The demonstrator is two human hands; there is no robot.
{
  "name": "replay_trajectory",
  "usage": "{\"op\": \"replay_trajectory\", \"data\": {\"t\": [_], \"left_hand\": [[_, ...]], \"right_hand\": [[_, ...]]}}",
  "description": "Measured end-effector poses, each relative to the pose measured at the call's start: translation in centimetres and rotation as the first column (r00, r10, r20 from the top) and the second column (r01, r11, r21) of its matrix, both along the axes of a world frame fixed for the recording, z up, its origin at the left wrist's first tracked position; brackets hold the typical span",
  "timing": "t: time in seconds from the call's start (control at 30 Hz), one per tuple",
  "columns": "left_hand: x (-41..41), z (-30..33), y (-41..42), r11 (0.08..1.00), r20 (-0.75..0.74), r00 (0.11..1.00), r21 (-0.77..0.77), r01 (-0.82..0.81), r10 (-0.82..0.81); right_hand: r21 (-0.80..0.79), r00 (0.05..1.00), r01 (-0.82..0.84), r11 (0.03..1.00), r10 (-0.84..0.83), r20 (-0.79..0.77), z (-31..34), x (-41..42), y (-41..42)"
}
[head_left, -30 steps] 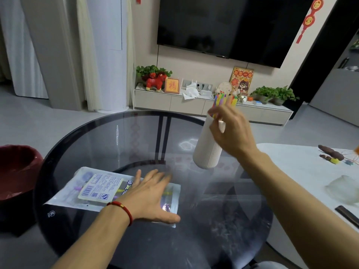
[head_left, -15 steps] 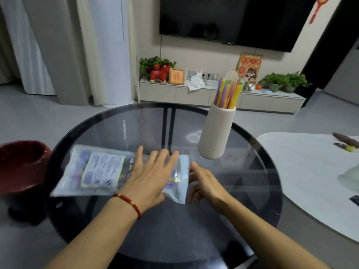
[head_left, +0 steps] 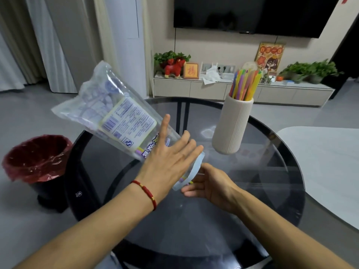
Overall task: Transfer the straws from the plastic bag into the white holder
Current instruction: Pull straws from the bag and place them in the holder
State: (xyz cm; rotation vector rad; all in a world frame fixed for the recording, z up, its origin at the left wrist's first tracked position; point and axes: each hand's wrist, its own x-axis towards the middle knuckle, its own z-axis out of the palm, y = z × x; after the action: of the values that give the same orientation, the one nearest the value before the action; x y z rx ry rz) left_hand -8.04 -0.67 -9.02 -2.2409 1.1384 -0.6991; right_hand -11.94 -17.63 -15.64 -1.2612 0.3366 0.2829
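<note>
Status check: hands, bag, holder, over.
Left hand flat against tilted plastic bag. Right hand at bag's mouth, grip unclear. Straws upright in white holder. Nothing blocking.

There were two hands: a left hand (head_left: 167,162) and a right hand (head_left: 208,186). There was one bag (head_left: 116,117) and one white holder (head_left: 231,125). The straws (head_left: 244,84) in the holder were too many and too close together to count. The holder stood on one round glass table (head_left: 272,191). Left of that table was one red bin (head_left: 37,158). Right of it was one white table (head_left: 326,162). Behind it hung one TV (head_left: 252,14), and three green plants sat below the TV.
</note>
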Motion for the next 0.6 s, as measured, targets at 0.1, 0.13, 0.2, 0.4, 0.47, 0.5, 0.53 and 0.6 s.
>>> {"op": "replay_trajectory", "data": {"t": [0.1, 0.13, 0.2, 0.4, 0.47, 0.5, 0.53, 0.6], "left_hand": [[0.8, 0.6, -0.2, 0.998, 0.052, 0.997, 0.037, 0.046, -0.048], [1.2, 0.9, -0.1, 0.998, 0.049, 0.998, 0.042, 0.047, -0.049], [1.9, 1.0, 0.1, 0.999, 0.02, 1.0, 0.044, 0.023, -0.024], [2.6, -2.5, 1.6, 0.974, -0.199, 0.963, -0.099, -0.203, 0.18], [2.9, -3.6, 2.6, 0.954, -0.314, 0.924, -0.129, -0.269, 0.218], [3.1, -3.9, 3.0, 0.945, -0.37, 0.898, -0.124, -0.301, 0.238], [3.3, -4.0, 3.3, 0.938, -0.421, 0.871, -0.115, -0.327, 0.253], [3.6, -4.2, 3.8, 0.917, -0.561, 0.783, -0.103, -0.386, 0.268]], "right_hand": [[0.029, 0.999, -0.045, 0.999, 0.045, -0.014, -0.3, 0.3, -0.3], [0.047, 0.996, -0.082, 0.996, 0.083, -0.021, -0.4, 0.4, -0.2], [0.076, 0.991, -0.131, 0.989, 0.131, -0.006, -0.7, 0.5, -0.1], [-0.113, 0.978, 0.119, 0.986, -0.096, 0.185, 0.3, 0.2, -3.4], [-0.172, 0.942, 0.243, 0.955, -0.19, 0.276, 1.6, -0.4, -5.9], [-0.142, 0.919, 0.297, 0.944, -0.242, 0.311, 2.1, -0.8, -7.1], [-0.086, 0.894, 0.343, 0.935, -0.297, 0.336, 2.7, -1.3, -8.1], [0.044, 0.842, 0.409, 0.911, -0.395, 0.368, 3.6, -2.2, -9.5]]}}
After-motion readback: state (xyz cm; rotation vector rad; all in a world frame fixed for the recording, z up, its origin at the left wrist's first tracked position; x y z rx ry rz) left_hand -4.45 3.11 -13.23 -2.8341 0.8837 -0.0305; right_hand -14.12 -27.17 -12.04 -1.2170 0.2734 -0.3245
